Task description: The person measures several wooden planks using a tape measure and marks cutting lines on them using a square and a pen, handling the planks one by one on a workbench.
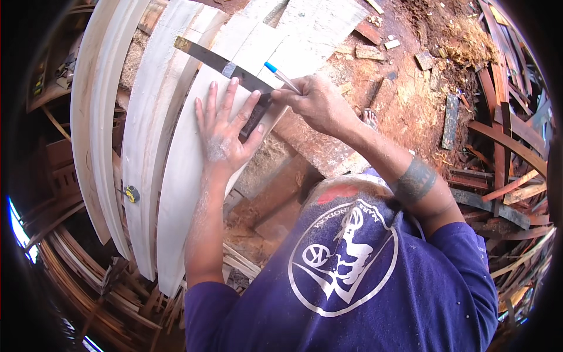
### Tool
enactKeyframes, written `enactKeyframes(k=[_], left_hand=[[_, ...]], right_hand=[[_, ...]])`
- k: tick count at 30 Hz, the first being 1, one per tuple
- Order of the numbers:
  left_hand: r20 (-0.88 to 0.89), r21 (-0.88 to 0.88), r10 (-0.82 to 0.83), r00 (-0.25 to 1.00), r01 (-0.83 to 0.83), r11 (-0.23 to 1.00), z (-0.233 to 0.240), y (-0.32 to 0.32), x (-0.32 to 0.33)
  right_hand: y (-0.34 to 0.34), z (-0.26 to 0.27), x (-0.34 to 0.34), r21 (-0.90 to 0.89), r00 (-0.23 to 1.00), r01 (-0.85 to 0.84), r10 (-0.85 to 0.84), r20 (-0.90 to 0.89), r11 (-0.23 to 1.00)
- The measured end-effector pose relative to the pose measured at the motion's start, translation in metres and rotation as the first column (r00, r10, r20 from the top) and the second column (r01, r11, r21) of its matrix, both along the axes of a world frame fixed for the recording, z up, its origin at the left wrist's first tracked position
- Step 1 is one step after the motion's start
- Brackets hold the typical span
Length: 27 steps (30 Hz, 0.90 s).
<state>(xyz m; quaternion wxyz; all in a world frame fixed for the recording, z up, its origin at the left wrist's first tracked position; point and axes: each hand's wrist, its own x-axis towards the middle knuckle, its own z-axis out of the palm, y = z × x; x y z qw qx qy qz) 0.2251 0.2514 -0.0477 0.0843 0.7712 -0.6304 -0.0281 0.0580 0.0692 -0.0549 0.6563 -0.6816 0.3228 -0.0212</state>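
Observation:
My left hand (226, 127) lies flat with fingers spread on a pale wooden board (180, 176). Its index and middle fingertips touch a dark metal try square (206, 57), and its thumb is beside the square's stock. The square's blade reaches across the board to the far left, over a neighbouring board. In my right hand (314, 103) is a pen with a blue cap (270, 67), the cap end pointing up and away. The fingertips of that hand are at the square's near corner, by the board's right edge; the pen's writing tip is hidden.
More long curved boards (140, 176) lie alongside to the left. A yellow-and-black tape measure (131, 193) rests on one. Stacked wood strips (88, 281) fill the lower left. Wood offcuts (506, 132) are heaped at the right, and scraps (369, 53) and sawdust litter the ground.

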Motion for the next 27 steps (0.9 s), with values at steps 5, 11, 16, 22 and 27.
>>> enactKeyframes(k=[5, 11, 16, 22, 27], left_hand=[[0.024, 0.006, 0.007, 1.0, -0.007, 1.0, -0.003, -0.001, 0.001], [0.035, 0.038, 0.02, 0.999, -0.021, 0.999, 0.001, -0.004, -0.001], [0.055, 0.054, 0.024, 0.998, -0.027, 0.998, 0.0, -0.003, -0.001], [0.052, 0.046, 0.036, 0.998, -0.038, 0.998, 0.0, -0.004, -0.002], [0.047, 0.042, 0.047, 0.998, -0.049, 0.998, -0.001, -0.004, -0.003]], right_hand=[[-0.002, 0.007, 0.001, -0.023, 0.999, -0.017, 0.016, -0.034, 1.0], [-0.001, -0.002, -0.001, 0.017, 1.0, -0.023, 0.023, -0.021, 1.0], [0.001, 0.011, 0.001, 0.051, 0.999, 0.027, -0.026, -0.02, 0.998], [0.002, 0.002, 0.002, 0.016, 1.0, 0.028, -0.028, -0.012, 0.999], [0.0, 0.006, 0.003, 0.027, 0.999, 0.03, -0.029, -0.035, 0.999]])
